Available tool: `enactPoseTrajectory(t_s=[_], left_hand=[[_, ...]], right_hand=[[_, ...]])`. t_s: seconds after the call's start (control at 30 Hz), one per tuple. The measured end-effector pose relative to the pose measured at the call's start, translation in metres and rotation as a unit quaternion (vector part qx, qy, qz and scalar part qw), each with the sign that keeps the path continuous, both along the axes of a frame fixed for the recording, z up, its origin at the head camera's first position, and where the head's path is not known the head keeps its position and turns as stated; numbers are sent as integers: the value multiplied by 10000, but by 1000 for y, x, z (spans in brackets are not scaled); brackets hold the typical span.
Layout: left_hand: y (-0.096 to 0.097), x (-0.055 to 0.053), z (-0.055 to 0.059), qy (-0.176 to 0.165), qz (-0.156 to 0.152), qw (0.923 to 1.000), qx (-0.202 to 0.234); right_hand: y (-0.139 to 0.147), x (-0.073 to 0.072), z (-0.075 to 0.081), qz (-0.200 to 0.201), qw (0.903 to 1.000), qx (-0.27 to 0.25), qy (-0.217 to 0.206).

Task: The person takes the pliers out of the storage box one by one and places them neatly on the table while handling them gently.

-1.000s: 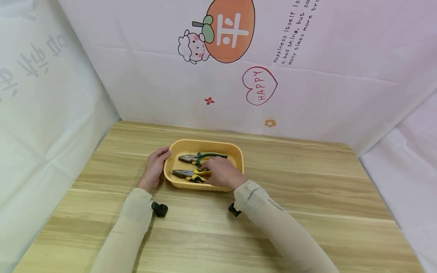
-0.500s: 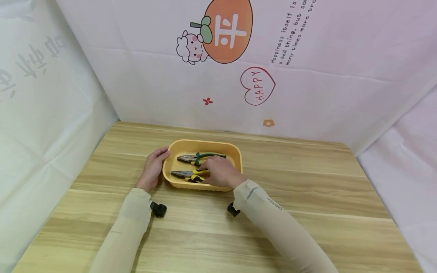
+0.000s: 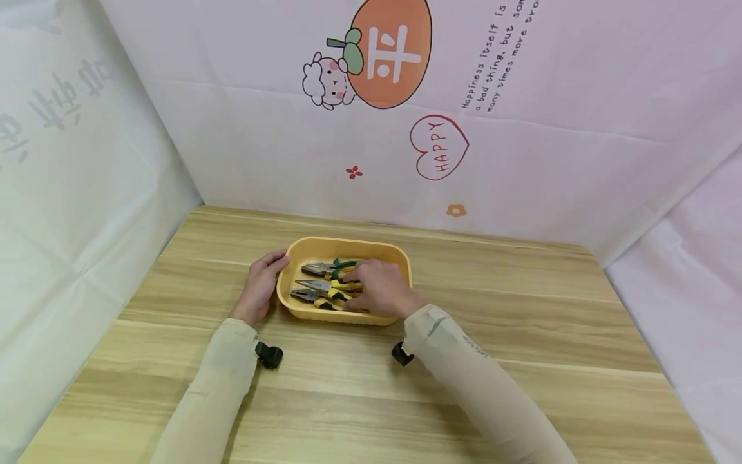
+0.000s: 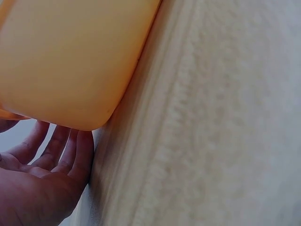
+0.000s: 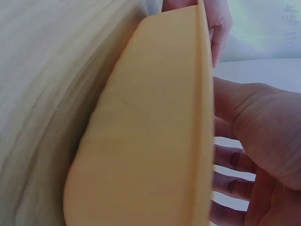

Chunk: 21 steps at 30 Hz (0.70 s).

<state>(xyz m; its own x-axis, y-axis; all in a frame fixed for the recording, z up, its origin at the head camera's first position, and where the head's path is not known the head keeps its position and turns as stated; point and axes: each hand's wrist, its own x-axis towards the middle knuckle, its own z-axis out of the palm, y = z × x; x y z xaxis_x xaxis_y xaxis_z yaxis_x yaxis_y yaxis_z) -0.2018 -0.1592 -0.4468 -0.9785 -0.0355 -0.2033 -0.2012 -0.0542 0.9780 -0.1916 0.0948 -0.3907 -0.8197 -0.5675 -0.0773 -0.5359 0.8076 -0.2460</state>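
A yellow plastic bin stands on the table with several pliers inside. My left hand is at its left end; in the left wrist view the fingers lie extended against the end wall, the thumb close to the rim. My right hand reaches into the bin and grips the yellow-and-black handles of long-nose pliers, jaws pointing left. In front of these lie other yellow-handled pliers, and behind them green-handled pliers. The right fingertips are hidden behind the bin wall in the right wrist view.
The wood-grain table extends on both sides of the bin. A white printed cloth rises behind it, with more cloth at the left and right. A black wrist camera hangs by the left cuff, another by the right.
My right hand has shifted slightly right, and the long-nose pliers have moved back with it, uncovering the yellow-handled pliers in front. My left hand stays at the bin's left end.
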Motion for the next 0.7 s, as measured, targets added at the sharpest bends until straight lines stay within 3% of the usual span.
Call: enactPoseTrajectory(t_s=[0.33, 0.7], left_hand=[[0, -3, -1, -5, 53, 10000, 5], [1, -3, -1, -72, 60, 10000, 16]], right_hand=[[10, -4, 13, -260, 9991, -329, 98], [22, 2, 24, -459, 9967, -599, 305]])
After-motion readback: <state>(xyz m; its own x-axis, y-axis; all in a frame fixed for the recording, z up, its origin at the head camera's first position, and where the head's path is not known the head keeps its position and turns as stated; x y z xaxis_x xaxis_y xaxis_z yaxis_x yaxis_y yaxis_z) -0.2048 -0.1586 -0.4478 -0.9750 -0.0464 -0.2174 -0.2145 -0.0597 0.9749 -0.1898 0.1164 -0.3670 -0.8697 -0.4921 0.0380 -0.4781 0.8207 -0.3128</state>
